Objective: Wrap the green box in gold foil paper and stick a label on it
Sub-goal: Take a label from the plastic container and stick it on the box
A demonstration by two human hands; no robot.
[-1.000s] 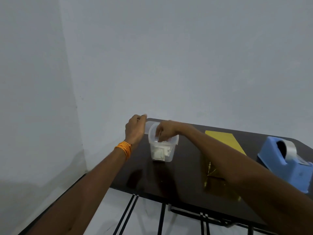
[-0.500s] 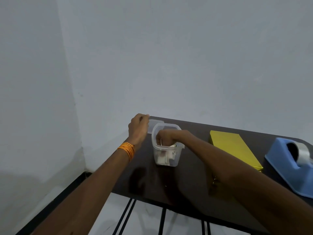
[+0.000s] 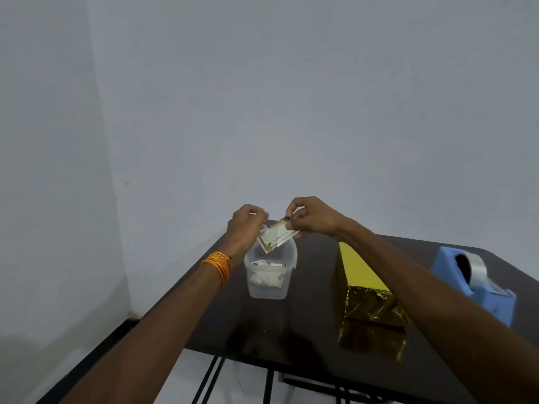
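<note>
The right grip (image 3: 309, 218) is pinching the upper right end of a label (image 3: 275, 237), thumb and fingertips closed on the card. The left grip (image 3: 248, 224) is sitting at the label's other end with its fingers curled. Whether it is pinching the label or something else there is too small to tell. The label is hanging in the air just above the open tub (image 3: 269, 275), with its long axis tilting from low on the left to high on the right and its printed face turned towards the camera. More cards are lying inside the tub.

The box (image 3: 360, 275) is lying on the desk (image 3: 221, 316), already covered in gold foil. It is down and to the right of the label and well apart from it, between the tub and the tape dispenser (image 3: 472, 284). Its long axis is running away from the person, with the crinkled foil end nearest and the smooth top facing up. The right forearm is crossing over that top, so the right grip is the nearer one. Judging from this, the wrapping is looking finished. The coming move is likely needing the label's backing peeled off. It is then needing the label carried right and down and turned to lie along the box's length.
</note>
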